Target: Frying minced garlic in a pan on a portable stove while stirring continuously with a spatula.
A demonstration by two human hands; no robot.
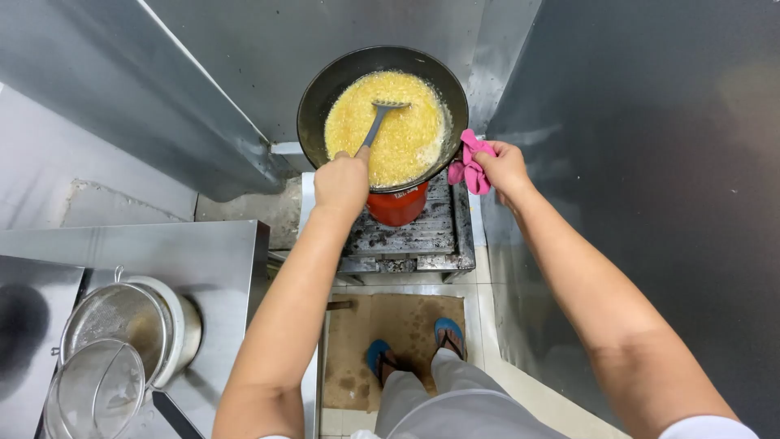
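Head view: left hand (341, 183) closed around spatula (379, 122), right hand (504, 169) pinching pink cloth (469, 162).

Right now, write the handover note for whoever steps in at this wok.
Left hand: closed on the spatula handle, head in the yellow mixture.
Right hand: grips the pink cloth at the rim of the wok.
Wok sits on the red burner.
Done: mixture is in the wok.
Left: stirring; strainers on the left counter unused.

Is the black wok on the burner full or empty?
Partly full. The wok holds a yellow grainy mixture across its bottom, dark rim bare above it. The left hand holds a spatula in it.
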